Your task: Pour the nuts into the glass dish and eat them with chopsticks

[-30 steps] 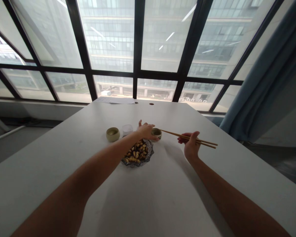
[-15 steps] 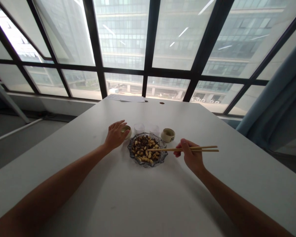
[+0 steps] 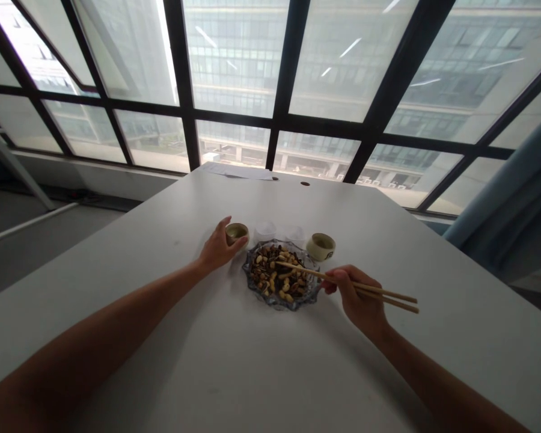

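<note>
A glass dish [image 3: 281,299] of nuts and seeds sits in the middle of the white table [image 3: 261,373]. My right hand [image 3: 358,297] is closed on a pair of wooden chopsticks [image 3: 342,282], whose tips reach over the nuts in the dish. My left hand [image 3: 217,248] curls round the left small green cup [image 3: 237,231], thumb and fingers on either side of it. A second small cup [image 3: 321,245] stands to the right of the dish. Two clear plastic cups [image 3: 265,230] stand behind the dish, between the green cups.
Sheets of paper [image 3: 237,171] lie at the table's far edge, by two small round holes [image 3: 305,183]. Tall black-framed windows [image 3: 279,114] rise beyond the table. A blue curtain [image 3: 509,204] hangs at the right.
My left hand went from the right cup across to the left cup and now grips it. My right hand brought the chopstick tips down over the dish. The view shifted.
</note>
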The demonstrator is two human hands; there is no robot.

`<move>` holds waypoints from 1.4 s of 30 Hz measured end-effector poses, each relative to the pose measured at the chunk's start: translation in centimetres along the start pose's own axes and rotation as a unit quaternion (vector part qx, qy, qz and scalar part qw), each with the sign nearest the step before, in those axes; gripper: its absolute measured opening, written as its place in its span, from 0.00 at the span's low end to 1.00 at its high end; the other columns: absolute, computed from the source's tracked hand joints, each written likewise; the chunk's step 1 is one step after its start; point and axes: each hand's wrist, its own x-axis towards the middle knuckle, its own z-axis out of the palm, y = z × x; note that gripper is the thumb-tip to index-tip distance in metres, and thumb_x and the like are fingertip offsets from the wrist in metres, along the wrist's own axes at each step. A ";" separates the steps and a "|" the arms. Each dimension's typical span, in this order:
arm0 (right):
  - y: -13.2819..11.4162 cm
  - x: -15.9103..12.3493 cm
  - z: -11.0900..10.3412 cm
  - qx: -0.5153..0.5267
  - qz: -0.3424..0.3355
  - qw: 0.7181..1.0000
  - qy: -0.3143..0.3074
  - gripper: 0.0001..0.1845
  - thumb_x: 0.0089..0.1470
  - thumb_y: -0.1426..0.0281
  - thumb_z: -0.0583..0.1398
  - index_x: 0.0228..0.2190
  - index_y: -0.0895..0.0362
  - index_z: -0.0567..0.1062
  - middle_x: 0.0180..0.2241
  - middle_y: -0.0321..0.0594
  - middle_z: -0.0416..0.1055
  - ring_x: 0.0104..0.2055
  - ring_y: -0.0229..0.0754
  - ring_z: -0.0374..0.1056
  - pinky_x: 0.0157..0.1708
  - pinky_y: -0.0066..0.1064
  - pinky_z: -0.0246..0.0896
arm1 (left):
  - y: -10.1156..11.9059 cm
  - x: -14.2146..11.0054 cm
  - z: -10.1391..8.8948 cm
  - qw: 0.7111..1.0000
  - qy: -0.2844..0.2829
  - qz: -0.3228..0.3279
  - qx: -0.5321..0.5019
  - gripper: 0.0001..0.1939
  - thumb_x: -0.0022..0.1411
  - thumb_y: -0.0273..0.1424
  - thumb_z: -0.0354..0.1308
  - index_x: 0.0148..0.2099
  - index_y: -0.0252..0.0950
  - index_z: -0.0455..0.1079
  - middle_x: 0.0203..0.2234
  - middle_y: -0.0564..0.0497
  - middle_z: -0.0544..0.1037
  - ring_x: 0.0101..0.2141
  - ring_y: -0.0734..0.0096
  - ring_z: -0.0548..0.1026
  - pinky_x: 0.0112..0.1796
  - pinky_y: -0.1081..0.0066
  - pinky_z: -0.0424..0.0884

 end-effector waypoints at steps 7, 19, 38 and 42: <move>0.5 0.4 -0.1 -0.030 0.017 0.999 0.036 0.24 0.55 0.48 0.62 0.26 0.56 0.77 0.21 0.40 0.74 0.22 0.40 0.68 0.20 0.28 0.64 | 0.3 0.2 -0.2 1.000 -0.014 -0.019 0.018 0.43 0.57 0.51 0.58 0.67 0.32 0.55 0.55 0.36 0.73 0.54 0.51 0.73 0.54 0.55 0.68; -1.5 0.7 0.1 0.020 0.065 0.997 -0.038 0.30 0.54 0.43 0.59 0.20 0.57 0.75 0.13 0.37 0.66 0.15 0.36 0.59 0.14 0.26 0.55 | 0.2 0.3 -0.3 1.000 -0.021 -0.004 0.018 0.43 0.58 0.52 0.57 0.66 0.28 0.57 0.57 0.34 0.71 0.57 0.51 0.71 0.57 0.56 0.66; -2.1 2.0 -1.5 -0.091 -0.034 0.995 -0.002 0.30 0.60 0.45 0.55 0.21 0.56 0.74 0.15 0.37 0.67 0.16 0.36 0.61 0.16 0.26 0.56 | 0.2 0.4 -0.3 1.000 -0.019 0.000 0.014 0.42 0.58 0.52 0.56 0.64 0.27 0.59 0.58 0.33 0.70 0.57 0.50 0.70 0.58 0.56 0.65; -2.9 2.0 -2.0 -0.214 -0.108 0.968 -0.074 0.29 0.63 0.50 0.53 0.21 0.56 0.73 0.16 0.36 0.67 0.16 0.34 0.61 0.19 0.26 0.56 | 0.1 0.4 -0.3 1.000 -0.013 0.002 0.011 0.42 0.57 0.52 0.57 0.64 0.26 0.60 0.58 0.33 0.70 0.57 0.49 0.71 0.57 0.55 0.66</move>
